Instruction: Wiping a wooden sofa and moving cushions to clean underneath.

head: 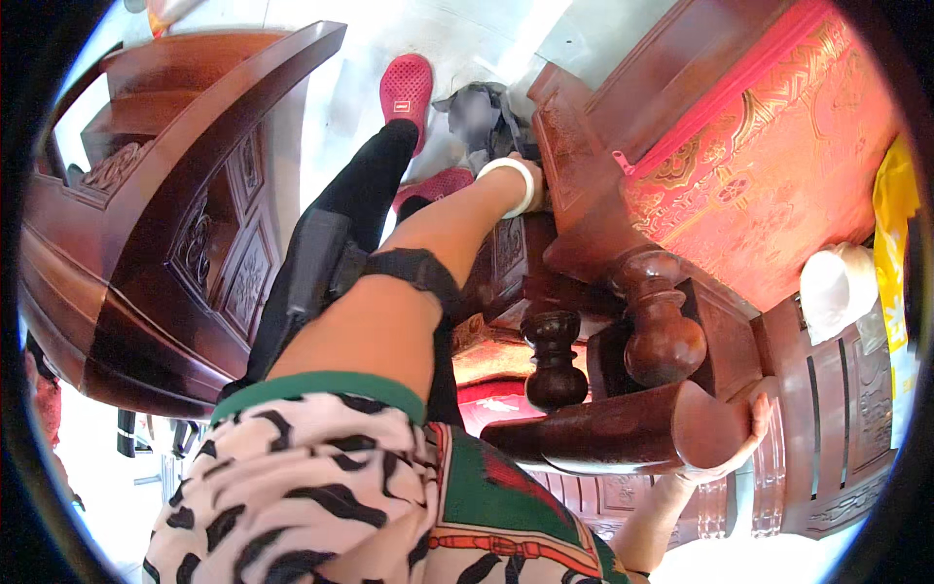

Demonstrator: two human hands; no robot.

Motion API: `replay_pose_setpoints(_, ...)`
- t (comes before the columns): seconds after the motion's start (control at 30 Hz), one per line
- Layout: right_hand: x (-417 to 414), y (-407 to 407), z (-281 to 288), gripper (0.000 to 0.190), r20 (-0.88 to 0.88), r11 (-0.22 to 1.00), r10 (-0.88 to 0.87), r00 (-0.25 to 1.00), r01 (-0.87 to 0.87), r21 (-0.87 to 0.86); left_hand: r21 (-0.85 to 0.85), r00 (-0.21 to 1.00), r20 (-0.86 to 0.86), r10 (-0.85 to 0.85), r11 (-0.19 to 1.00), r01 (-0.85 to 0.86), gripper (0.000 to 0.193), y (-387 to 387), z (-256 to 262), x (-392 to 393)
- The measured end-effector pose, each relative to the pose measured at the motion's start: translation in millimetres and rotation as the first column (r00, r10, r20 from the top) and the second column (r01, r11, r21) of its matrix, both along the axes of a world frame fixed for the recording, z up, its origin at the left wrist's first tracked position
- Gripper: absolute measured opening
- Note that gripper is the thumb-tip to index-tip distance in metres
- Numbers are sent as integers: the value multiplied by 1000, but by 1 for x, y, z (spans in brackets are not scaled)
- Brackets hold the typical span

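My left hand (538,182), with a white bangle at the wrist, reaches down to a carved dark-wood panel (562,146) at the lower front of a chair. The wrist hides most of the fingers, so its grip cannot be made out. Beside it on the floor is a dark grey bundle (503,109), partly blurred. At the lower right my right hand (744,442) curls around the rounded end of a polished wooden armrest (620,431). Two turned wooden posts (660,321) stand by this armrest. A red and gold brocade cushion (766,160) with a zip covers the seat.
Another carved wooden piece of furniture (168,219) with a curved edge rises on the left. My pink perforated clogs (406,91) are on the pale floor (503,36). A white object (839,288) and a yellow bag (892,241) lie at the far right.
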State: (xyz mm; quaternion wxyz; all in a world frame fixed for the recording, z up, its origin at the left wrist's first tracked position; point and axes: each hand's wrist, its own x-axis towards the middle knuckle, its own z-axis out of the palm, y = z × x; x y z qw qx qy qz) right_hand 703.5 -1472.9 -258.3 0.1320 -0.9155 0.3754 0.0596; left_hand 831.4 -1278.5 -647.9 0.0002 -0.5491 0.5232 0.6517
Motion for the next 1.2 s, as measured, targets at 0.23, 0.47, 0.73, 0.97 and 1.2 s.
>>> replay_pose_setpoints(0.23, -3, -5, -4, 61, 10, 1000, 10, 1000, -10, -27, 213, 697, -82, 713, 695, -686, 34, 49, 96, 15)
replay_pose_setpoints(0.47, -14, -8, -1, 53, 62, 998, -44, 997, 47, -51, 721, -675, -15, 738, -460, -519, 32, 37, 161, 16)
replay_pose_setpoints(0.73, -9, -6, 5, 54, 31, 989, -144, 989, 145, -42, 18, -18, 53, 998, -19, -1000, 37, -23, 60, 19)
replay_pose_setpoints(0.97, -11, -8, -2, 53, 98, 997, -74, 992, 74, 3, 241, -81, 40, 996, -88, -967, 34, -15, 22, 34)
replay_pose_setpoints(1.2, -12, -5, 1, 50, 52, 983, -184, 982, 184, 0, 480, -237, -76, 969, -173, -860, 21, -2, 133, 33)
